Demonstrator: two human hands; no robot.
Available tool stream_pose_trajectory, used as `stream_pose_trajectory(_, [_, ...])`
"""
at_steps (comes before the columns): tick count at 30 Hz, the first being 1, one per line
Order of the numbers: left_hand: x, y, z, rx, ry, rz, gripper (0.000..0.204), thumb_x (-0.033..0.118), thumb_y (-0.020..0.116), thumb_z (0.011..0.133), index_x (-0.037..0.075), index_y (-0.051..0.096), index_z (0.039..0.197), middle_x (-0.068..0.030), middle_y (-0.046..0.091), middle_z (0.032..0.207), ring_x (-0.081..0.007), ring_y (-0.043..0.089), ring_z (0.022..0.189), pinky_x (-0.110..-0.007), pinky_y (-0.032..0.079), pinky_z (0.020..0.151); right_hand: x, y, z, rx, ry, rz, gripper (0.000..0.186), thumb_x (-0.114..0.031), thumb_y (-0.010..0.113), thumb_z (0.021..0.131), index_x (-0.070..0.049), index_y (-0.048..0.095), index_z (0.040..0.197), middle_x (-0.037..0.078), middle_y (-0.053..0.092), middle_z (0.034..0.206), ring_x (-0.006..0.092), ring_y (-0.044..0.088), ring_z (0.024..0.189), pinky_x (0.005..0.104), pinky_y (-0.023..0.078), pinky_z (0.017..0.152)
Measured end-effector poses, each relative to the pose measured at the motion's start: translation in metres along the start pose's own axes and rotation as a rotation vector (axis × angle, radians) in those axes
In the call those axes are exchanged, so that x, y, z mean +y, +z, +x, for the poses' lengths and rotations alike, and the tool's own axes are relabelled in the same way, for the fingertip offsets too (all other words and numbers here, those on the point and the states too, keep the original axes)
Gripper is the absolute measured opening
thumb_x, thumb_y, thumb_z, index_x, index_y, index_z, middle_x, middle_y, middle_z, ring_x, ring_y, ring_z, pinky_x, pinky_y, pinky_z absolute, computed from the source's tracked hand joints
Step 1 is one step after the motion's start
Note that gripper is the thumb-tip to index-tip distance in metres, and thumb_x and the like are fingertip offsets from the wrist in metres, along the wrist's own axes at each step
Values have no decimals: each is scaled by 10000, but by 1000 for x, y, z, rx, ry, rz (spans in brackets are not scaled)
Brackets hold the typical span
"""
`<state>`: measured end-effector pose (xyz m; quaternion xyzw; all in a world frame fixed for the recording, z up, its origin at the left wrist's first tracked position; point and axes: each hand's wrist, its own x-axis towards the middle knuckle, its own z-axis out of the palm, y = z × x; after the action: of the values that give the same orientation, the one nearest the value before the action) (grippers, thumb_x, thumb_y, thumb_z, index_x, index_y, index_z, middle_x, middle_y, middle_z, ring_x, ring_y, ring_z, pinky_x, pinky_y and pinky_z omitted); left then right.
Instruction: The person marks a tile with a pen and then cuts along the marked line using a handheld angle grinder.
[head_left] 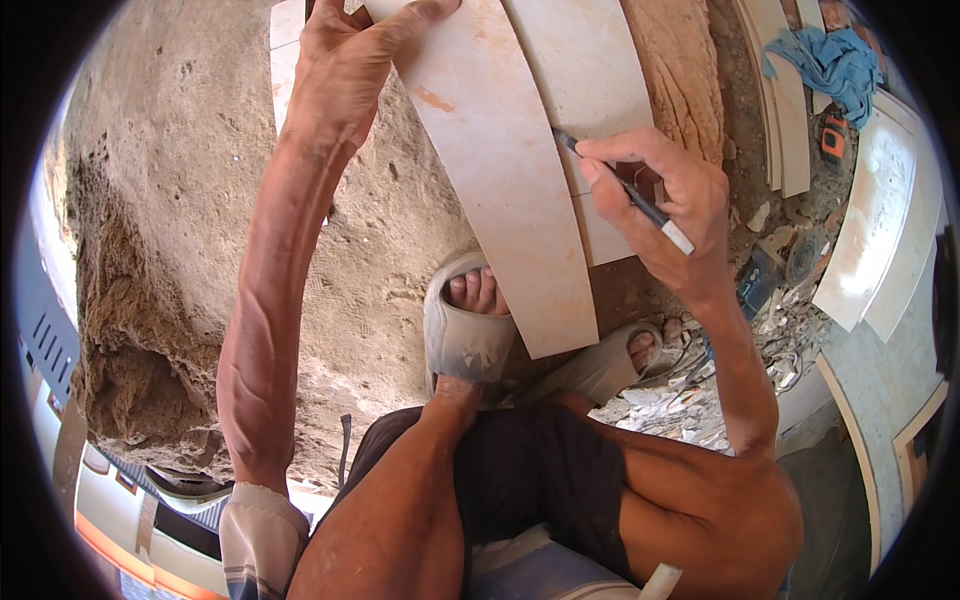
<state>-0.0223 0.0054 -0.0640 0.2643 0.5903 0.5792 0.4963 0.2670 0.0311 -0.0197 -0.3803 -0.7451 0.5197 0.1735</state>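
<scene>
My left hand (345, 55) presses down on the far end of a long cream tile strip (505, 180), thumb across its top edge. The strip lies over a second, wider cream tile (585, 70). My right hand (665, 205) is shut on a dark marker pen (630, 195) with a white cap end, its tip touching the strip's right edge where the two tiles meet. The near end of the strip rests by my sandalled left foot (468, 325).
My other sandalled foot (610, 365) stands among tile shards (690, 400). Rough sandy ground (180, 200) spreads left. More cut tiles (880, 220) lean at right, with a blue cloth (835, 60) and a small orange tool (832, 140) beyond.
</scene>
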Motion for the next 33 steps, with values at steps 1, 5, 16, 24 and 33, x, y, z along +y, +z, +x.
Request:
stream_pose_trajectory(1, [-1,1,1,-4,8,0,844,137,900,873,7,411,1549,-162,698,1331,-262,712,1161,-397,596,1005,0,0,-5,2,16,-5,150,-47,778,964,-43,770,1114,42,733,844,66,612,677,255,473,591])
stream_pose_trajectory(5, [9,9,-4,66,-21,44,839,129,901,872,10,415,1545,-158,700,1337,-256,710,1165,-399,590,1018,1,0,-17,12,17,-20,166,-48,792,955,-52,771,1119,48,726,846,76,622,680,261,490,594])
stream_pose_trajectory(16, [-1,3,1,48,-39,57,809,137,893,890,29,434,1548,-142,703,1339,-242,706,1179,-386,574,1037,1,-1,-46,17,87,6,162,-51,800,938,-60,770,1097,60,731,865,88,647,702,265,519,626])
stream_pose_trajectory(24, [2,5,-5,88,21,77,701,144,845,941,20,482,1528,-135,729,1293,-226,729,1129,-359,594,976,-3,-6,-70,55,84,1,140,-49,797,946,-49,769,1083,60,757,928,81,666,744,270,523,641])
stream_pose_trajectory(33, [17,-54,1,271,-113,202,480,453,740,1048,118,690,1389,-84,675,1360,-238,612,1264,-452,525,1086,3,-30,-99,316,224,329,167,-22,727,1018,-2,690,1180,83,770,1052,100,688,874,249,554,785])
